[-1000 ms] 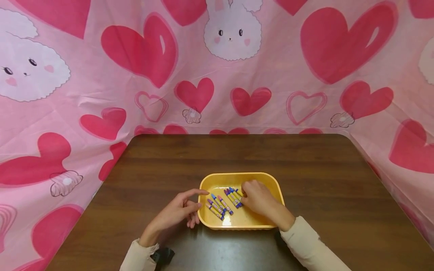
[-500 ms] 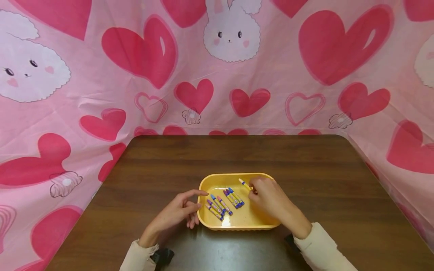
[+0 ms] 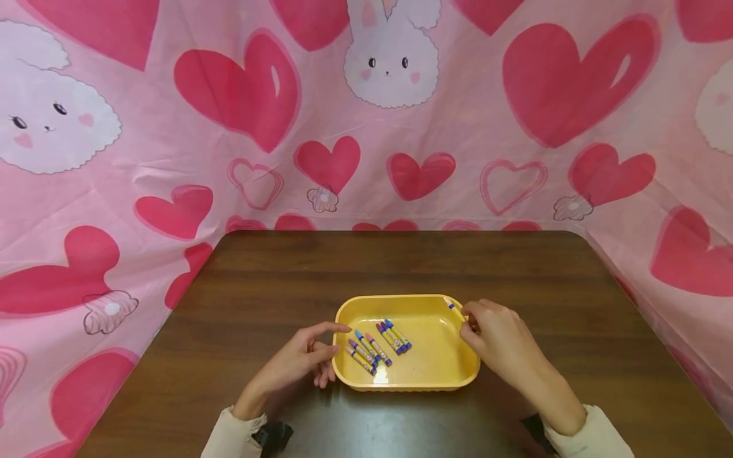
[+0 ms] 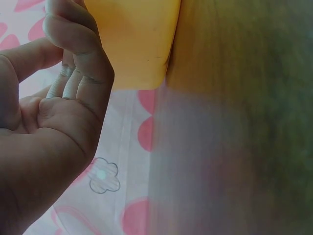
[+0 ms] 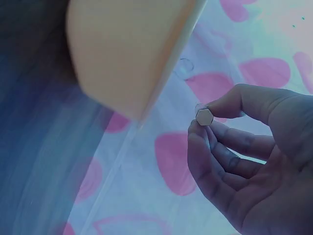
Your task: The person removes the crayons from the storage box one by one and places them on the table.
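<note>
My right hand pinches a crayon between thumb and fingertips, over the right rim of a yellow tray. The crayon has a pale tip, a yellow wrapper and a dark blue band. In the right wrist view its six-sided end faces the camera. At the tray's left rim rests my left hand, its fingers relaxed, with the index finger reaching over the edge. Inside the tray lie several crayons: one group with pink, purple and blue tips at the left, another with purple and blue tips nearer the middle.
Under the tray is a dark brown wooden table. A pink cloth printed with hearts and rabbits hangs behind it and along both sides.
My right hand has lifted the pale-tipped crayon from beside the middle group and carried it rightward to the tray's right rim. My left hand has stayed at the left rim.
</note>
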{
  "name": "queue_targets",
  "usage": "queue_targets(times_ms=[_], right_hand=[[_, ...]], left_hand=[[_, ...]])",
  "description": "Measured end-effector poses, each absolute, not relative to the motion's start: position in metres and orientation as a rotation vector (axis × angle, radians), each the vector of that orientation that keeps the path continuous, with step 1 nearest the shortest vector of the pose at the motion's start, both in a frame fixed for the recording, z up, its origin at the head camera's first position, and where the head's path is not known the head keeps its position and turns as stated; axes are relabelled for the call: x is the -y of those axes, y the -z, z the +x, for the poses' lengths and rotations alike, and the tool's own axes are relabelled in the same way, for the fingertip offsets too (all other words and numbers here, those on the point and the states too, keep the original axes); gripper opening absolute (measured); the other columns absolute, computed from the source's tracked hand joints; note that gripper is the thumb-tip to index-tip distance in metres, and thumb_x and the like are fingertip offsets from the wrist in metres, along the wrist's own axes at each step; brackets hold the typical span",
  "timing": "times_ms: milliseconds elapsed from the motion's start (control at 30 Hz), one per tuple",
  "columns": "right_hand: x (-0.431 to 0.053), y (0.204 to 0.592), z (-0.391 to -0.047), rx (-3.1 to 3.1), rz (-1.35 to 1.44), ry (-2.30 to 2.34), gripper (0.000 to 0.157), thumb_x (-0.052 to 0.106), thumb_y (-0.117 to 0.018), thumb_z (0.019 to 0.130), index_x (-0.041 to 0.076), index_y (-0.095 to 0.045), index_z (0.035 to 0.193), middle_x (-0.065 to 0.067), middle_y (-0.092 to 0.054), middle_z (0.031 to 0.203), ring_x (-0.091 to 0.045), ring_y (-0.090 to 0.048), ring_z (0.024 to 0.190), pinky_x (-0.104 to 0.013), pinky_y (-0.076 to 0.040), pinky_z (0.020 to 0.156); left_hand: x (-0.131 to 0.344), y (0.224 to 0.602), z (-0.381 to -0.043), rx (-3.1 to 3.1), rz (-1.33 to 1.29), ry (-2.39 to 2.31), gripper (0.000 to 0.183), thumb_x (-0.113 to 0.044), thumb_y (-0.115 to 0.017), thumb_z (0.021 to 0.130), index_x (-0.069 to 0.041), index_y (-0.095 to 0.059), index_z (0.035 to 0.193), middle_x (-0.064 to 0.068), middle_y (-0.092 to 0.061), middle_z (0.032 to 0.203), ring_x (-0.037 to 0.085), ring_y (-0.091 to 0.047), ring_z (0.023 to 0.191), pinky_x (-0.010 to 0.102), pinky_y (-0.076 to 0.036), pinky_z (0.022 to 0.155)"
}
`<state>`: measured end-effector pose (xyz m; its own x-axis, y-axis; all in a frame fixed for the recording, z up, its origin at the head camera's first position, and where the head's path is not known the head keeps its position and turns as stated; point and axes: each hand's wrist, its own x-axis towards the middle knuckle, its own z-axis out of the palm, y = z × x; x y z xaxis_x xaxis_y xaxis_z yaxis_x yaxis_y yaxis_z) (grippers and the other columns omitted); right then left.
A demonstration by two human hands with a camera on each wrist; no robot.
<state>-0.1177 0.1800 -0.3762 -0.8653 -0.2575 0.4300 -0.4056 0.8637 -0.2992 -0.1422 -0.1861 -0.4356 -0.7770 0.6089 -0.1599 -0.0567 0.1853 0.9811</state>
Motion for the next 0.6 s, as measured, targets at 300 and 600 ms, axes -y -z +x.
queue_targets(times_ms=[300, 600], right_hand=[[-0.202, 0.384, -0.111, 2.678, 0.346, -0.548, 0.007, 0.002, -0.071, 0.074, 0.005, -0.070, 0.080, 0.000, -0.057, 0.069, -0.013, -0.049, 0.059, -0.034, -0.046, 0.054], [-0.220, 0.399, -0.104, 2.783, 0.179, -0.623, 0.004, 0.004, -0.071, 0.075, 0.005, -0.069, 0.077, 0.000, -0.063, 0.067, -0.016, -0.053, 0.058, -0.038, -0.048, 0.054]], left_hand=[[0.186, 0.437, -0.141, -1.944, 0.553, -1.637, 0.042, -0.007, -0.054, 0.102, 0.000, -0.045, 0.143, 0.020, -0.069, 0.073, 0.017, -0.061, 0.052, 0.027, -0.055, 0.051], [0.186, 0.436, -0.141, -1.935, 0.526, -1.636, 0.043, -0.007, -0.053, 0.103, -0.003, -0.045, 0.145, 0.020, -0.070, 0.076, 0.017, -0.062, 0.053, 0.027, -0.055, 0.052]])
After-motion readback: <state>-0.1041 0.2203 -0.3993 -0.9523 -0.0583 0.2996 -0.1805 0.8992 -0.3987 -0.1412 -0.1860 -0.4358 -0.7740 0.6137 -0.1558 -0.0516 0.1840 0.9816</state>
